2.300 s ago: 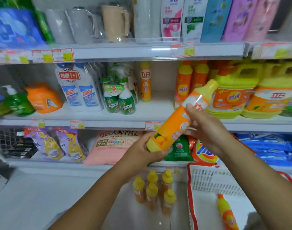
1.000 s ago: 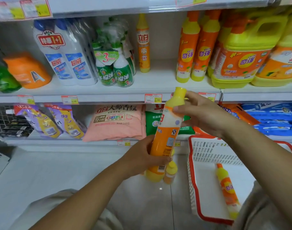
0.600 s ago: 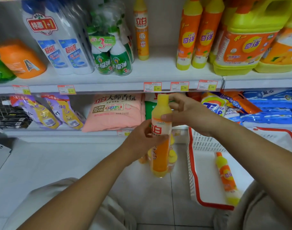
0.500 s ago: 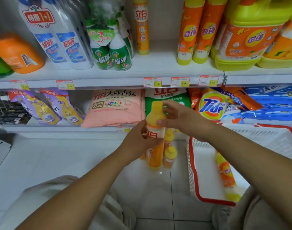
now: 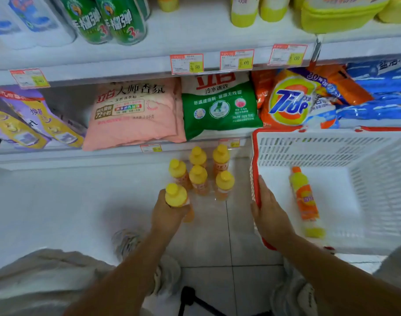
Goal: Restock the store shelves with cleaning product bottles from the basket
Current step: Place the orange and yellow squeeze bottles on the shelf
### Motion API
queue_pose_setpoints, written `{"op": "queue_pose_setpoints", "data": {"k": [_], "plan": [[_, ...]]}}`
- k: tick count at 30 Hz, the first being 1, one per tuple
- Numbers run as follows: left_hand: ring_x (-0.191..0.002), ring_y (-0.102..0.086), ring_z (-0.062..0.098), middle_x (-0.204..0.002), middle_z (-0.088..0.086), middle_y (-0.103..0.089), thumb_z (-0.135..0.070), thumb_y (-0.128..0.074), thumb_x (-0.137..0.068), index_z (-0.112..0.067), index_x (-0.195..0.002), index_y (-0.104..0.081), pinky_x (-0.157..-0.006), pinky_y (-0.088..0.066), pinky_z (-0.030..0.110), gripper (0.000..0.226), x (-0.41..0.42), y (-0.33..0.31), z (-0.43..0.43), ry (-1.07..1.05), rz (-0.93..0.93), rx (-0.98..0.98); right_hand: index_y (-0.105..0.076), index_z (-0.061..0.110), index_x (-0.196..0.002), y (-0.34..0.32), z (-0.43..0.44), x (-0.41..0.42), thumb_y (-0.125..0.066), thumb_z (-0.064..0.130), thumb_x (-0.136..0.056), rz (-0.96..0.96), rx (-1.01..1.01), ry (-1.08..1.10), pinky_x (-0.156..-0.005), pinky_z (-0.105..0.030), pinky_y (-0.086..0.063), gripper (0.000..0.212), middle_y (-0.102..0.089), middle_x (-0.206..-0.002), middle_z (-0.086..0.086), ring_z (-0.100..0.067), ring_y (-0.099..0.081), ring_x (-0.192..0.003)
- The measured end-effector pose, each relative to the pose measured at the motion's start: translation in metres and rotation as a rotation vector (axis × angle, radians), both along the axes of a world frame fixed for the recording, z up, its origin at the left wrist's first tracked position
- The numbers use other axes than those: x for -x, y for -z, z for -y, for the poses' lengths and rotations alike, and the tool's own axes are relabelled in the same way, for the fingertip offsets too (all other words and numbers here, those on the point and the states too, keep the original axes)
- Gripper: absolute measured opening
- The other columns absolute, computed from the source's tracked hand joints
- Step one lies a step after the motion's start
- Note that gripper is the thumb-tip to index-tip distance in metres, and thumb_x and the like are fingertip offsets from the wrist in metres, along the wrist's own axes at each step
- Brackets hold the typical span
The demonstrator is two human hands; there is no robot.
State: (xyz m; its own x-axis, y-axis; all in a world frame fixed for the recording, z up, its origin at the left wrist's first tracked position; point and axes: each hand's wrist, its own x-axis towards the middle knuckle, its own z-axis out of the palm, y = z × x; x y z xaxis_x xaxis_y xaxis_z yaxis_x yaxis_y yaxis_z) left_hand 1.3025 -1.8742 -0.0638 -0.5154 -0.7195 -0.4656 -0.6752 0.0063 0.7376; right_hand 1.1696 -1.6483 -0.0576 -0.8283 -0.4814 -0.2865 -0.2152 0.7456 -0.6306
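Note:
My left hand [image 5: 166, 216] grips an orange cleaning bottle with a yellow cap [image 5: 176, 195], upright and low over the floor tiles. Just beyond it, several matching bottles [image 5: 198, 175] stand in a cluster on the floor in front of the bottom shelf. My right hand [image 5: 270, 216] rests on the left red rim of the white basket [image 5: 377, 179] with its fingers fairly straight and holds no bottle. One orange bottle [image 5: 305, 200] lies on its side inside the basket.
The bottom shelf holds detergent bags: pink [image 5: 135, 112], green [image 5: 220, 106] and a Tide bag [image 5: 288, 101]. The shelf above [image 5: 195, 35] carries green spray bottles and yellow-based bottles behind price tags. My shoes and knees are at the lower edge.
The bottle came down from chest height to the floor beside the cluster. My right hand let go of its top and moved to the basket rim. The view tilted downward.

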Motion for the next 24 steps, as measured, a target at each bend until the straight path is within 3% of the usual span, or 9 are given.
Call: {"op": "queue_pose_setpoints", "data": {"k": [4, 8, 12, 20, 24], "plan": [[-0.087, -0.066, 0.021, -0.091, -0.004, -0.071, -0.038, -0.080, -0.045, -0.021, -0.099, -0.062, -0.079, -0.054, 0.042, 0.060, 0.008, 0.031, 0.003, -0.007, 0.026, 0.015, -0.010, 0.023, -0.158, 0.006, 0.002, -0.002, -0.045, 0.023, -0.103, -0.021, 0.037, 0.039, -0.110, -0.035, -0.037, 0.066, -0.035, -0.157, -0.005, -0.025, -0.042, -0.138], [-0.098, -0.062, 0.025, -0.107, 0.000, -0.069, -0.031, -0.083, -0.056, -0.022, -0.116, -0.060, -0.085, -0.051, 0.043, 0.064, 0.018, 0.031, -0.009, -0.005, 0.006, 0.012, -0.014, 0.023, -0.158, 0.009, 0.003, -0.001, -0.044, 0.024, -0.102, -0.052, 0.055, 0.032, -0.106, -0.034, -0.042, 0.063, -0.042, -0.152, -0.003, -0.023, -0.049, -0.132], [-0.098, -0.061, 0.026, -0.106, 0.001, -0.066, -0.033, -0.074, -0.059, -0.019, -0.118, -0.059, -0.081, -0.046, 0.035, 0.062, 0.027, 0.035, -0.013, 0.017, -0.001, 0.002, -0.013, 0.024, -0.158, 0.013, 0.001, -0.001, -0.043, 0.026, -0.103, -0.052, 0.047, 0.038, -0.106, -0.034, -0.042, 0.063, -0.041, -0.153, -0.002, -0.022, -0.048, -0.133], [-0.109, -0.061, 0.025, -0.120, 0.002, -0.066, -0.038, -0.072, -0.058, -0.019, -0.129, -0.057, -0.088, -0.050, 0.036, 0.076, 0.027, 0.004, -0.004, 0.108, 0.004, 0.008, -0.009, 0.026, -0.158, 0.005, 0.001, -0.003, -0.044, 0.026, -0.103, -0.018, 0.060, 0.044, -0.106, -0.033, -0.040, 0.065, -0.038, -0.154, -0.003, -0.024, -0.046, -0.135], [-0.104, -0.065, 0.024, -0.111, -0.001, -0.066, -0.030, -0.077, -0.067, -0.020, -0.122, -0.061, -0.084, -0.050, 0.033, 0.058, 0.026, -0.033, -0.002, 0.152, -0.048, 0.101, -0.015, 0.023, -0.157, -0.006, 0.001, -0.001, -0.046, 0.031, -0.103, -0.011, -0.013, 0.019, -0.109, -0.037, -0.038, 0.063, -0.040, -0.153, -0.004, -0.025, -0.045, -0.135]]}}
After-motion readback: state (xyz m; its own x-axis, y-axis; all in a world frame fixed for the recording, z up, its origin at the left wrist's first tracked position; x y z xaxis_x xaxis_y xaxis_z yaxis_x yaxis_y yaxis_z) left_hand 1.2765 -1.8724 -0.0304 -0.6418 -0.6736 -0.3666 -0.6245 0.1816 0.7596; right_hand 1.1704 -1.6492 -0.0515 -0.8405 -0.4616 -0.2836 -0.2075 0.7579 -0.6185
